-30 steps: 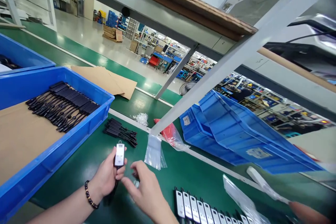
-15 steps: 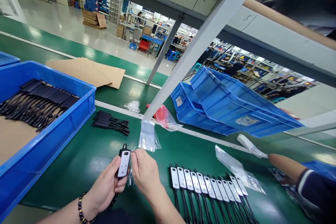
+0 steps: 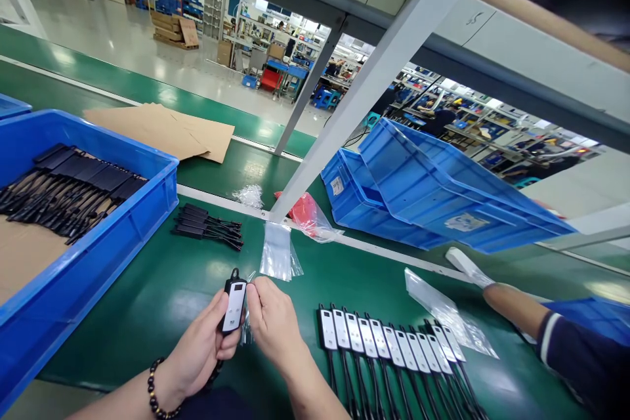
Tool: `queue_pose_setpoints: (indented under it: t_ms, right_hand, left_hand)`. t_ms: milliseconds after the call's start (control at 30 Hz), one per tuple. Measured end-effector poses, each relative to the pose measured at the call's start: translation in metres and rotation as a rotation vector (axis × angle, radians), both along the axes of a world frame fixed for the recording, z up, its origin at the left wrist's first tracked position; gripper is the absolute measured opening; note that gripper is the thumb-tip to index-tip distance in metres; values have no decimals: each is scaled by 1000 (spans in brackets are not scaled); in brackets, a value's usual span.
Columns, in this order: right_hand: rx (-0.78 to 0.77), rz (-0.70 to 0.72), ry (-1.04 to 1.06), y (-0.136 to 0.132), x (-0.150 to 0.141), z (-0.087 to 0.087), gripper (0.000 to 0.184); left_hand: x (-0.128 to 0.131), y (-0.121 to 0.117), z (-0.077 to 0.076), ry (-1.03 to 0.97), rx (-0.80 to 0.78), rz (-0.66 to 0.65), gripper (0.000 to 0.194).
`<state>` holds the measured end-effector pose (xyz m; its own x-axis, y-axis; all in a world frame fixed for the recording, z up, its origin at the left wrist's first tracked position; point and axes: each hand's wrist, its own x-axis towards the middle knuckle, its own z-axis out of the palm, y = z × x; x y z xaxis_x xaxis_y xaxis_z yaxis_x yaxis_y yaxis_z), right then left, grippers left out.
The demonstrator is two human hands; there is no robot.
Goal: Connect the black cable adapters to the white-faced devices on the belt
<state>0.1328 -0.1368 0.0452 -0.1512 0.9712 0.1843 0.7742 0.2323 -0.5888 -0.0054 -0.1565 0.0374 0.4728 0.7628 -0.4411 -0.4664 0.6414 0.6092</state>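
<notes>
Across the green tabletop (image 3: 162,302), the row of white-faced devices (image 3: 382,340) near the near edge could be knocked askew, we judge, if our right forearm (image 3: 315,380) swung outward, since it passes just beside them. Our left hand (image 3: 201,344) is closed round a single black-and-white device (image 3: 233,307), held above the tabletop left of that row, thumb along its left edge, fingers curled round its lower end; a loosened thumb might let it slip. Our right hand's (image 3: 251,295) fingertips are pinched together just beside its upper right edge; what they grip, we cannot tell.
</notes>
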Motion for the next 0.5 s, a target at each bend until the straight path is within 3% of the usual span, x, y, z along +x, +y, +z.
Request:
queue_pose_setpoints:
  t_ms: [167,333,500]
  right_hand:
    - [-127,37,159,4,0,1,36]
    - [-125,178,317,-3,8,13,38]
    - [-12,94,136,-8,13,17,30]
  left_hand:
    - [-1,-1,0,-1,-2,-10,37]
    - [-3,-2,-1,3,-15,0,37]
    - [-2,0,-1,-4,-10,-9,37]
